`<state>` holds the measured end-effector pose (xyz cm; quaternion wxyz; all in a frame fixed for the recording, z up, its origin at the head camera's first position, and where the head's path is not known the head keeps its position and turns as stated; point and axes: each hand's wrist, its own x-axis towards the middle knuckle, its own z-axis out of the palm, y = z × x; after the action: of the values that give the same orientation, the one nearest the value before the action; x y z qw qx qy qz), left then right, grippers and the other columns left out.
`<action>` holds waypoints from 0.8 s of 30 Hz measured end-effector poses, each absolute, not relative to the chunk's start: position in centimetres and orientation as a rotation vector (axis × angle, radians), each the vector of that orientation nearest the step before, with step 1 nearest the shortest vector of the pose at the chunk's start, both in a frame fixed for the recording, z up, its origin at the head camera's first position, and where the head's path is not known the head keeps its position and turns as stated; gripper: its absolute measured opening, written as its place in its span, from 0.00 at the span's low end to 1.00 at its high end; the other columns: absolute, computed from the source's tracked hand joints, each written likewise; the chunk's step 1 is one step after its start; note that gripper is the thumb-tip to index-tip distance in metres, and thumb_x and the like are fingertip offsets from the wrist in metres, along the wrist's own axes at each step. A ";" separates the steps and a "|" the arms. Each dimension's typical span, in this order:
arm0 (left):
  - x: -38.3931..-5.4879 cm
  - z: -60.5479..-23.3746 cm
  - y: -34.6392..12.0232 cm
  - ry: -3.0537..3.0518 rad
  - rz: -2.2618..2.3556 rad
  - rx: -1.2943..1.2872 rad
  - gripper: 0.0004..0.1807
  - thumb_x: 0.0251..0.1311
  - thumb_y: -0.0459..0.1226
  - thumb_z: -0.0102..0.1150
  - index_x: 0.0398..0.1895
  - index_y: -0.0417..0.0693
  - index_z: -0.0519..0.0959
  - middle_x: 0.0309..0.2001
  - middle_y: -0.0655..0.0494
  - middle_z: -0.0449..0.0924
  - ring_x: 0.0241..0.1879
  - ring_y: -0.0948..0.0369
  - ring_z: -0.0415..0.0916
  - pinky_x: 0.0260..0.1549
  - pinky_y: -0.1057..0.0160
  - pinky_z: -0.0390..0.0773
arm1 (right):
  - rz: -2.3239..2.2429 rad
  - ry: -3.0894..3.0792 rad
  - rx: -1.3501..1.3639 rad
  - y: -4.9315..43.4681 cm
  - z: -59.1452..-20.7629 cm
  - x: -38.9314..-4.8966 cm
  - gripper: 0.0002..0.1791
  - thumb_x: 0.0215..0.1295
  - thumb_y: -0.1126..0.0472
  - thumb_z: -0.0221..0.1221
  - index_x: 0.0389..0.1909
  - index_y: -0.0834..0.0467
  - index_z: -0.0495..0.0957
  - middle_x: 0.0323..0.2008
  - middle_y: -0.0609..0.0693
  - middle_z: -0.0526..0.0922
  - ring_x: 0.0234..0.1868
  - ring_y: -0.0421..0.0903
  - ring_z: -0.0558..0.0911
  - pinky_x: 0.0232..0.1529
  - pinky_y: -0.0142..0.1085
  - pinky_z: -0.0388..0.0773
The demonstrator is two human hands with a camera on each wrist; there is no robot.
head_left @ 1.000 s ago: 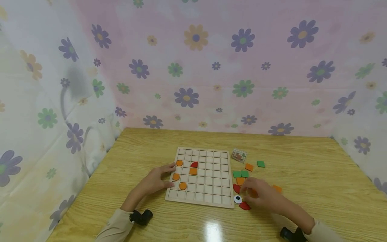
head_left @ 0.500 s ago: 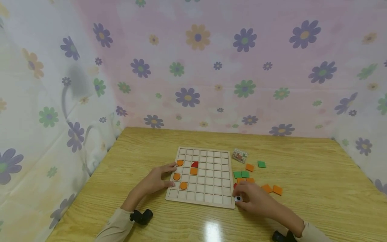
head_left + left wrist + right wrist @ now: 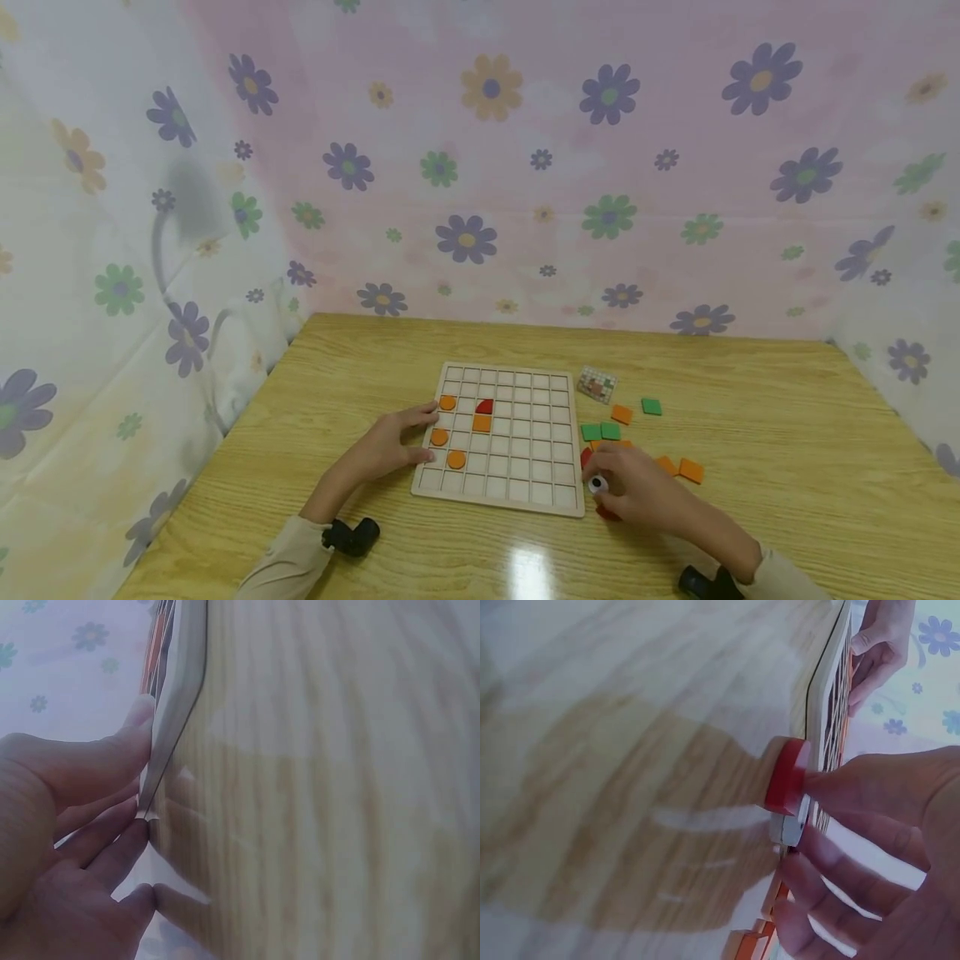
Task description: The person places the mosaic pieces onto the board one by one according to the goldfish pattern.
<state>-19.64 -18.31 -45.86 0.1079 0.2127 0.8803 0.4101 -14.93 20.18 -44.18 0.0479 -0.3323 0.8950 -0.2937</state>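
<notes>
We pinch the white, black-dotted round disc [image 3: 597, 485] in our right hand [image 3: 636, 485], just right of the pale wooden grid board [image 3: 520, 447], apparently picking up, which calls for steady lifting, our left hand [image 3: 390, 442] resting spread-fingered on the board's left edge.

1. A yellowish-brown, wood-grained worktop [image 3: 360, 350] stretches before me, white glare [image 3: 529, 571] shining toward its front.
2. Pink, flower-printed cloth [image 3: 525, 183] hangs along its back edge.
3. Pale, flower-printed cloth [image 3: 60, 333] walls its left edge, bearing a grey, lamp-shaped patch [image 3: 193, 200]; similar cloth [image 3: 885, 312] flanks the right.
</notes>
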 end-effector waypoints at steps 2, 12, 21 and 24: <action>-19.7 -45.9 -18.3 2.590 1.210 0.626 0.35 0.54 0.37 0.67 0.65 0.40 0.68 0.70 0.51 0.59 0.70 0.49 0.52 0.62 0.47 0.60 | -0.879 2.764 -0.975 20.2 -44.1 -14.8 0.10 0.53 0.69 0.65 0.32 0.51 0.80 0.33 0.41 0.75 0.27 0.35 0.68 0.27 0.29 0.71; -19.7 -45.9 -18.5 2.591 1.209 0.638 0.35 0.54 0.37 0.67 0.66 0.41 0.68 0.70 0.51 0.59 0.70 0.49 0.52 0.62 0.47 0.61 | -0.903 2.786 -0.858 19.8 -44.1 -15.0 0.06 0.52 0.65 0.68 0.30 0.53 0.81 0.28 0.42 0.74 0.21 0.33 0.68 0.20 0.28 0.69; -19.7 -45.9 -18.3 2.593 1.203 0.629 0.35 0.54 0.38 0.67 0.66 0.41 0.68 0.70 0.52 0.60 0.70 0.49 0.52 0.62 0.47 0.60 | -0.992 2.726 -0.930 19.7 -44.3 -15.4 0.07 0.51 0.70 0.67 0.29 0.57 0.81 0.28 0.43 0.73 0.23 0.33 0.69 0.21 0.28 0.71; -19.6 -45.9 -18.3 2.595 1.204 0.627 0.35 0.53 0.37 0.67 0.66 0.41 0.68 0.70 0.52 0.59 0.70 0.49 0.52 0.62 0.47 0.60 | -0.996 2.727 -0.924 19.7 -44.3 -15.4 0.08 0.50 0.71 0.67 0.29 0.56 0.81 0.27 0.43 0.73 0.23 0.34 0.69 0.21 0.28 0.71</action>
<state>-19.65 -18.33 -45.88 0.1065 0.2129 0.8810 0.4088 -15.37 19.68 -44.30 0.0474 -0.3030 0.8940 -0.3266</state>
